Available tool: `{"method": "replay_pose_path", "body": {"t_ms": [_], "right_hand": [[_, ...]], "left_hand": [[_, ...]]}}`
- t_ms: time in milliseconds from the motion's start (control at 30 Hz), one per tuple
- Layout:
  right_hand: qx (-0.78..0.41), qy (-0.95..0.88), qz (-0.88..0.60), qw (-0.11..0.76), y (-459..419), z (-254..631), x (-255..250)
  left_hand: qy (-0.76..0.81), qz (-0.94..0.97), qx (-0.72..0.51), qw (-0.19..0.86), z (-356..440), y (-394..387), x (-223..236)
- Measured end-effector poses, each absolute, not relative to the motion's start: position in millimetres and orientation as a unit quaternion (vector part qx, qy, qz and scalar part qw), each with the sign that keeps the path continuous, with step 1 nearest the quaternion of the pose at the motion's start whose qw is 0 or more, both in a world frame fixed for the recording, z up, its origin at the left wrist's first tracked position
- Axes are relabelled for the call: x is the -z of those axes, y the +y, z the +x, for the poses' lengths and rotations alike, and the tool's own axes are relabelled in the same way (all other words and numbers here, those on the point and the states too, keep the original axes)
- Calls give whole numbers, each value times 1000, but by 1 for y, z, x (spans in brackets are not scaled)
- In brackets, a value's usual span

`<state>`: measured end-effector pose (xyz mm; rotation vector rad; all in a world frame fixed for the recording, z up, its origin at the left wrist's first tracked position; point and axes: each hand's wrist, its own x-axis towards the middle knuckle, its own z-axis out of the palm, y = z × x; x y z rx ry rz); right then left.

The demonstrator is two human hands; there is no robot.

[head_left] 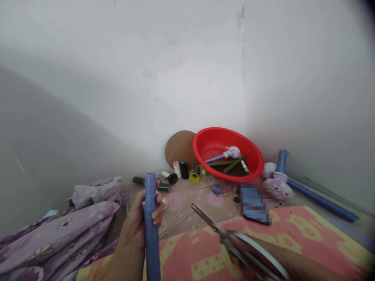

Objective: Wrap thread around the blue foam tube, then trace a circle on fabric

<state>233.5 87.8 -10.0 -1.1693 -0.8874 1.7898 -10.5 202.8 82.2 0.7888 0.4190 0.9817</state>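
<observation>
In the head view, my left hand [135,219] is wrapped around a long stick bound in blue thread [151,230]. The stick stands nearly upright, and its lower end runs out of the frame. To the right, my right hand [245,246] grips metal scissors [218,229] with the blades pointing up and left. The blades lie close together, well apart from the blue stick. A small ball of blue thread [216,189] rests on the patterned surface beyond the scissors. Part of my right hand is hidden behind the scissor handles.
A red basin [202,154] leans at the back, holding sticks and a cloth-headed beater. Several thread spools [184,169] stand beside brown cardboard [180,150]. Purple floral cloth [67,230] is bunched left. Blue sticks [322,200], cloth-wrapped heads [278,189] and a blurred device [254,203] lie right.
</observation>
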Motion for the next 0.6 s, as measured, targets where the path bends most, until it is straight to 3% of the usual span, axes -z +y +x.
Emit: {"method": "replay_pose_path", "body": {"t_ms": [467, 600], "right_hand": [[-756, -291, -367, 457, 149, 227, 30], [-718, -284, -395, 498, 157, 222, 29]], "left_hand": [[222, 388, -447, 775, -6, 194, -82], [233, 390, -444, 773, -5, 192, -83]]}}
